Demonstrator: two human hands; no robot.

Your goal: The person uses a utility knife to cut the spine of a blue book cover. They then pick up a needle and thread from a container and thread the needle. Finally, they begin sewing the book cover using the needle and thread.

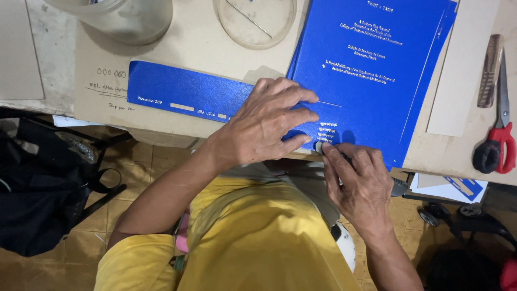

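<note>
- Left hand (267, 126) flat, fingers spread, pressing down on blue book cover (371, 70)
- Right hand (360, 180) fingers pinched together on small pale tool (319, 146) at cover's near edge
- Cover: blue, light lettering, lies on table (194, 43)
- Blue spine strip (183, 94) left of cover
- Red-handled scissors (498, 134) right of cover

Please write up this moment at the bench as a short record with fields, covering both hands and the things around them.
left hand: pressed flat on the blue book cover
right hand: fingertips pinching something small at the cover's near edge; what it is cannot be told
blue spine strip: lies left of the cover, partly under the left hand
scissors: red-handled, at the right of the table
round dish: behind the cover
clothing: yellow shirt
</note>
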